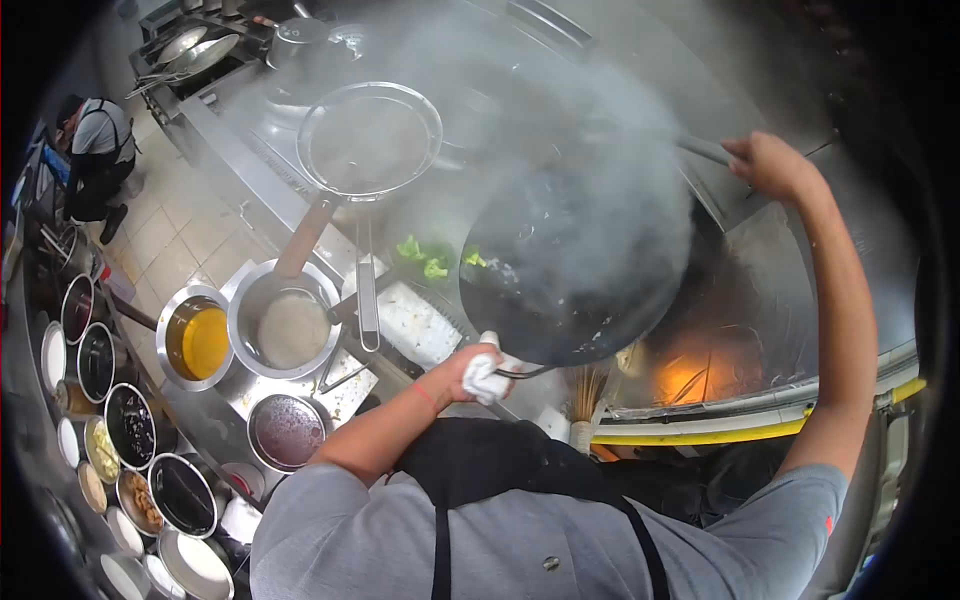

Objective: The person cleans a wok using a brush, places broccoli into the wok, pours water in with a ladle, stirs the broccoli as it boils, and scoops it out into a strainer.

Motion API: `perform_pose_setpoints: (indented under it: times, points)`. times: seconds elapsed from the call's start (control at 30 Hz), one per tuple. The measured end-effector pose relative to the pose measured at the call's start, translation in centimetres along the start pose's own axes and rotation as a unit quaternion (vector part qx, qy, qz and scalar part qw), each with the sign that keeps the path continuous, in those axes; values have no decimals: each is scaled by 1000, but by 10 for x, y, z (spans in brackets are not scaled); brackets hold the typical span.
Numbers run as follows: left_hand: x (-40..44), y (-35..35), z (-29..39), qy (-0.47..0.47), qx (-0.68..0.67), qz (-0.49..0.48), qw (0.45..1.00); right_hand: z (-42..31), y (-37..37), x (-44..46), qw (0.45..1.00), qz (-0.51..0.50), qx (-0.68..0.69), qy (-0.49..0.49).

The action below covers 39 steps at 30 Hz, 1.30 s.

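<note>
My left hand (pixel 468 376) is closed around a folded white cloth (pixel 487 378) wrapped on the handle of a large black wok (pixel 545 290). Steam covers much of the wok; small pale bits cling to its dark inner surface. My right hand (pixel 768 165) grips a long-handled cooking utensil (pixel 706 150), whose far end disappears in the steam, so its kind cannot be told. One green floret (pixel 474 258) is at the wok's left rim. More green florets, like broccoli (pixel 425 258), are just left of it.
Orange flame (pixel 695 375) burns beside the wok, near a bamboo brush (pixel 584 400). Left stand a round strainer (pixel 370 140), a pot of yellow liquid (pixel 203 340), a pot of cloudy liquid (pixel 290 325) and several ingredient containers (pixel 130 425). Another person (pixel 100 150) bends at far left.
</note>
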State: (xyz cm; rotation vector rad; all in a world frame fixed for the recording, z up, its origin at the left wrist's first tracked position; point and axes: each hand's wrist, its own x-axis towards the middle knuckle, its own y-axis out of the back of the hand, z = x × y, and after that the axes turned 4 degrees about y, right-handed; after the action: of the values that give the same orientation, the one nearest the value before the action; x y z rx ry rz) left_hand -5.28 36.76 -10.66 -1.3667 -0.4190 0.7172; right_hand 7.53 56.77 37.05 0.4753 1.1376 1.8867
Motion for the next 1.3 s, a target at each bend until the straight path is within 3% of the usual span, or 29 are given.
perform_pose_setpoints:
  times: [0.13, 0.17, 0.2, 0.23, 0.3, 0.33, 0.4, 0.47, 0.53, 0.6, 0.67, 0.7, 0.73, 0.8, 0.83, 0.87, 1.0, 1.1, 1.2, 1.27, 1.3]
  points:
    - [25, 3, -6, -35, 66, 144, 987, 54, -102, 18, 997, 45, 57, -26]
    - [28, 6, -4, -12, 75, 123, 990, 25, -99, 13, 984, 0, 145, -107]
    - [27, 10, -2, 9, 84, 103, 991, 60, -164, 45, 978, 97, 177, -48]
    - [30, 18, -3, -12, 106, 57, 993, 2, -123, 27, 923, -17, 337, -184]
    - [36, 23, -7, -14, 93, 108, 990, -5, -154, 66, 784, -84, 600, -133]
    - [43, 38, -3, -2, 77, 109, 991, -24, -158, 79, 758, -79, 631, -144]
    - [39, 17, 1, -12, 91, 139, 986, -55, -191, 127, 744, -67, 656, -109]
    - [34, -16, -4, -20, 101, 164, 981, -106, -211, 166, 772, -48, 626, -99]
    - [33, -41, -2, -39, 139, 262, 954, -147, -242, 225, 780, -74, 614, -94]
    - [36, -33, -1, -32, 124, 244, 961, -183, -263, 266, 790, -93, 603, -64]
    - [40, -23, -5, -26, 100, 223, 969, -214, -266, 286, 689, -134, 704, -111]
    - [43, -20, -5, -22, 88, 217, 972, -224, -266, 292, 600, -139, 777, -130]
    - [46, -16, -6, -16, 76, 210, 975, -225, -262, 301, 599, -144, 778, -127]
    - [47, -17, -8, -19, 61, 197, 978, -211, -259, 302, 95, -333, 921, -177]
    - [48, -18, -6, -25, 78, 198, 977, -202, -256, 286, 18, -321, 932, -165]
    - [50, -22, -7, -27, 95, 196, 976, -197, -261, 266, 8, -310, 935, -173]
    - [65, -24, 1, 6, 69, 227, 971, -154, -278, 188, -157, -285, 941, -89]
    - [92, -17, 10, -11, 80, 220, 972, -112, -278, 118, -223, -239, 943, -62]
    - [124, 2, 28, 12, 74, 184, 980, -70, -276, 49, -216, -221, 950, -45]
    - [138, -15, 39, 6, 66, 257, 964, -43, -280, 10, -181, -202, 961, -56]
    - [143, -10, 43, 20, 81, 209, 974, -32, -282, -8, -153, -190, 967, -71]
